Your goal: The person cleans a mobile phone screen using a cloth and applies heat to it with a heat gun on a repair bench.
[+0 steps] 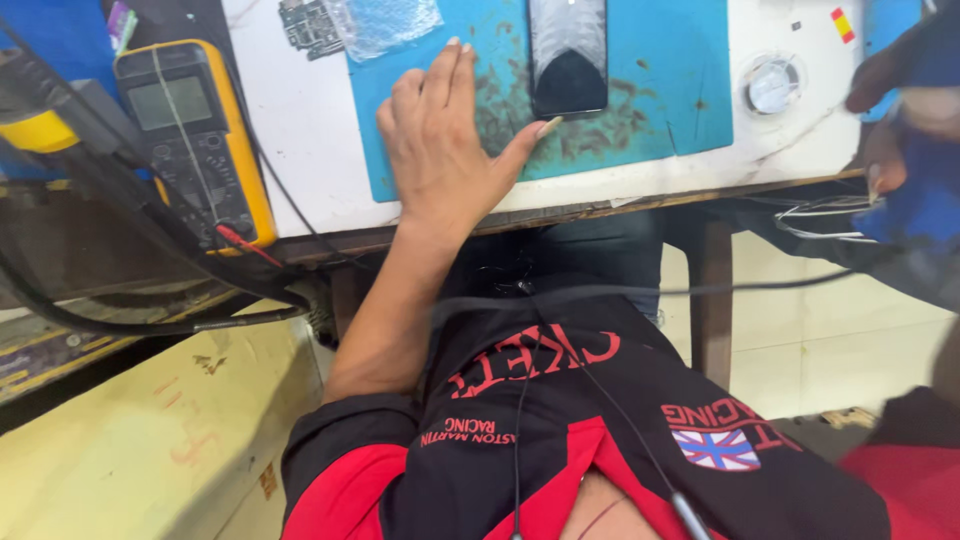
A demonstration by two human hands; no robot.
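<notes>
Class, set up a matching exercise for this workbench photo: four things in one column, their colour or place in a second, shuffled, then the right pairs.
Things:
1. multimeter
2. phone
3. left hand
4. round tin

Descriptions:
A. palm down on the teal mat
B. yellow casing, left end of bench
C. white bench top, right of mat
D. dark screen, lying on mat

Pairs: 1-B, 2-D, 3-A, 4-C

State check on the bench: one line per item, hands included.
Left hand: open, flat on the teal rubber work mat, thumb tip by the phone's lower corner.
Black slab phone: lying flat on the mat, screen dark.
Yellow-cased multimeter: lying at the table's left, display blank, leads attached.
Right hand: at the right edge, blurred, against blue material; grip unclear.
Clear bubble wrap piece: loose at the mat's top edge.
</notes>
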